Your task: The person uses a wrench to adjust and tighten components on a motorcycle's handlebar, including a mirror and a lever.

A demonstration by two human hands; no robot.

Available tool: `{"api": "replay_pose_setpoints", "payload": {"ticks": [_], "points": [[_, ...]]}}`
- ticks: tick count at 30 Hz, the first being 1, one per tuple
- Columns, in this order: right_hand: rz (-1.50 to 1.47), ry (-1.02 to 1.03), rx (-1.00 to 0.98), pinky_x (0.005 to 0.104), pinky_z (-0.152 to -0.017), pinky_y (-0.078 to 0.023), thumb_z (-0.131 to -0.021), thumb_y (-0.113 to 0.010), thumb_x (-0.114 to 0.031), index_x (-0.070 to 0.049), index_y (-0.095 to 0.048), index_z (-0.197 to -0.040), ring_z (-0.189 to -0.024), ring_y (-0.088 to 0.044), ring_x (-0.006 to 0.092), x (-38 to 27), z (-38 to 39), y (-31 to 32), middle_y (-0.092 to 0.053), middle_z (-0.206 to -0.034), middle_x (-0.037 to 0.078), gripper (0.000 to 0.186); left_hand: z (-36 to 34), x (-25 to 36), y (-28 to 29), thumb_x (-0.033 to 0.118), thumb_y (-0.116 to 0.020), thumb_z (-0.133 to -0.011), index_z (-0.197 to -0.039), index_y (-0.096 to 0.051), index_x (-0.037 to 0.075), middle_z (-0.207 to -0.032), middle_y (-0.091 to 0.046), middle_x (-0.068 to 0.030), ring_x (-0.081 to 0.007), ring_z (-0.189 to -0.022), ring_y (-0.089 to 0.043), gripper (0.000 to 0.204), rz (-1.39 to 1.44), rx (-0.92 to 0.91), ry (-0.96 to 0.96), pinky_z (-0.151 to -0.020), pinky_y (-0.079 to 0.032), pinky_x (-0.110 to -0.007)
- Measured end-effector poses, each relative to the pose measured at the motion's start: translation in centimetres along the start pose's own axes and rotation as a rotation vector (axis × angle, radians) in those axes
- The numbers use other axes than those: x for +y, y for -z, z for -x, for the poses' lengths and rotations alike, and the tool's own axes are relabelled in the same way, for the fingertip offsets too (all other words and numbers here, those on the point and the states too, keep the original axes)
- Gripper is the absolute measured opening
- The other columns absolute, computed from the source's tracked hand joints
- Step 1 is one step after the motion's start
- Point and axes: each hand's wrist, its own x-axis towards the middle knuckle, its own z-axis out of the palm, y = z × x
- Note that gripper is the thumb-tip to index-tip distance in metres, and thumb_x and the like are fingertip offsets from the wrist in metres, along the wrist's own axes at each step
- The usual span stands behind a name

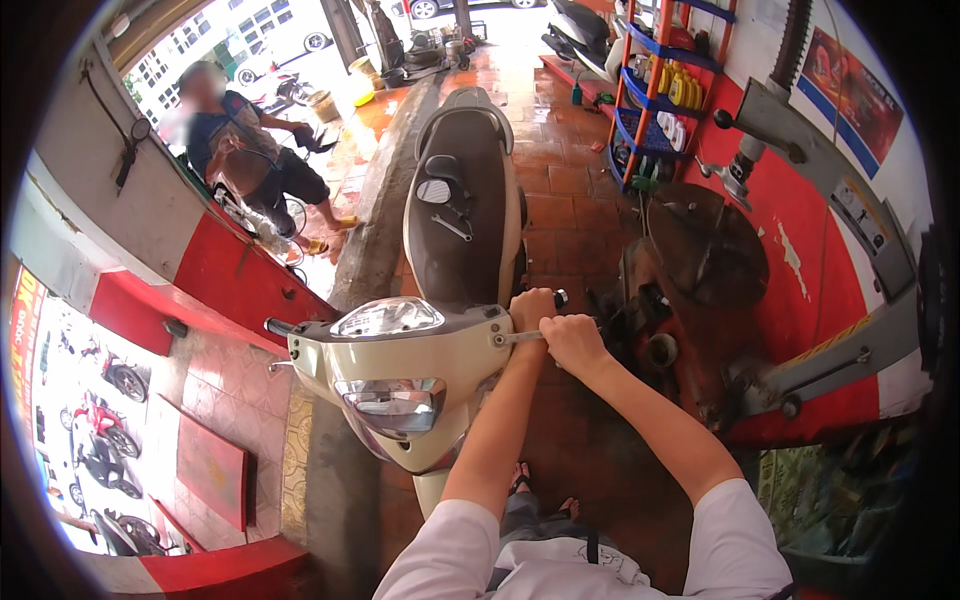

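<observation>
A cream scooter (400,390) stands before me, its front toward me. My left hand (532,310) is closed round the right-side handlebar grip (558,298). Just below it, my right hand (572,340) grips a silver bar (515,338) reaching from the headset; I cannot tell whether it is a wrench or the lever. On the brown seat (450,260) lie a loose mirror (440,175), another round piece (432,192) and a silver spanner (452,227).
At left beyond a raised sill, a person (245,150) holds something dark. A grey machine with a round plate (705,240) stands close on my right, before a shelf rack (660,100) of bottles. Parked scooters (100,430) show outside at lower left.
</observation>
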Motion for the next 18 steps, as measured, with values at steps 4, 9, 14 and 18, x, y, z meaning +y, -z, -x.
{"api": "replay_pose_setpoints", "payload": {"ticks": [4, 9, 14, 18], "points": [[-0.007, -0.049, -0.041, 0.0428, -0.06, -0.054, -0.076, -0.061, -0.011, -0.009, -0.061, -0.072, -0.065, -0.069, 0.031, -0.2, -0.4, 0.0, -0.067, -0.068, 0.013, 0.005, -0.1, -0.2, -0.4, 0.022, -0.066, -0.078, -0.07, -0.073, 0.015, -0.073, -0.073, -0.0063, -0.0217, -0.071, -0.074, 0.012, 0.007, 0.007, 0.011, -0.061, -0.056, -0.033], [-0.049, -0.099, -0.05, 0.0444, -0.058, -0.05, -0.073, -0.062, -0.013, -0.009, -0.058, -0.065, -0.064, -0.065, 0.0327, 0.1, -1.0, 0.8, -0.063, -0.066, 0.014, 0.011, -0.2, -0.2, -0.9, 0.022, -0.066, -0.078, -0.068, -0.072, 0.015, -0.072, -0.072, -0.0073, -0.0214, -0.07, -0.074, 0.013, 0.028, 0.026, 0.0, -0.06, -0.056, -0.032], [-0.092, -0.227, 0.356, 0.0438, -0.06, -0.045, -0.073, -0.062, -0.013, -0.009, -0.054, -0.06, -0.064, -0.062, 0.0301, 0.6, -0.8, 0.7, -0.058, -0.061, 0.01, 0.016, 0.2, -0.1, -0.9, 0.022, -0.066, -0.078, -0.068, -0.072, 0.014, -0.073, -0.073, -0.0094, -0.0245, -0.071, -0.074, 0.014, 0.095, 0.038, -0.014, -0.061, -0.058, -0.035], [-0.114, -0.318, 0.379, 0.0436, -0.058, -0.045, -0.07, -0.064, -0.016, -0.008, -0.055, -0.059, -0.062, -0.062, 0.0295, 0.2, -0.8, 0.8, -0.06, -0.061, 0.01, 0.016, -0.2, -0.1, -0.1, 0.023, -0.066, -0.08, -0.07, -0.073, 0.013, -0.074, -0.073, -0.0105, -0.0263, -0.073, -0.074, 0.015, 0.091, 0.004, 0.008, -0.062, -0.058, -0.036]]}}
